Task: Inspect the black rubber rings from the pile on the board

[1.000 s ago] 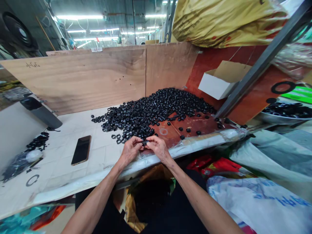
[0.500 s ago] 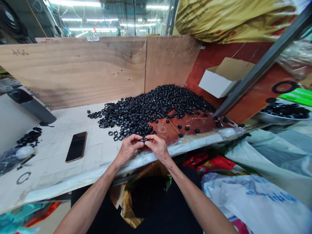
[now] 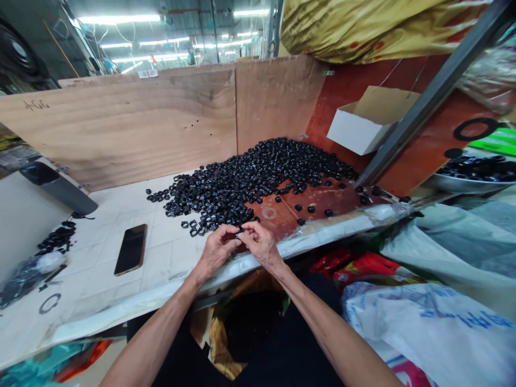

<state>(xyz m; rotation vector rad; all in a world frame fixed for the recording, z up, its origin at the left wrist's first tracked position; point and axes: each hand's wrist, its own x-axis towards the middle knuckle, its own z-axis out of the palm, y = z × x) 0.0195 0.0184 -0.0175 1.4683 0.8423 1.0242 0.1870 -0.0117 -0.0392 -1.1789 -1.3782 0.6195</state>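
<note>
Just over the bench's front edge, my two hands meet fingertip to fingertip. My left hand (image 3: 220, 247) is closed in a pinch, thumb and forefinger on the left side of a small black plastic piece (image 3: 239, 233). From the other side, my right hand (image 3: 260, 246) pinches the same piece. Fingers cover most of it, so its exact shape is hidden. Right behind the hands begins a big pile of black plastic nuts (image 3: 258, 166), many of them hexagonal rings. A few loose nuts (image 3: 311, 209) lie to the right on the reddish board.
A phone (image 3: 131, 250) lies on the pale bench top (image 3: 169, 252), left of my hands. Farther left are a dark cylinder (image 3: 60, 188) and a flat ring (image 3: 50, 303). A wooden panel (image 3: 161, 129) closes the back. An open sack (image 3: 221, 349) sits below the edge.
The black piece showed lengthwise between both hands before; now my fingers have shifted round it and cover more of it. The whole view has tilted slightly.
</note>
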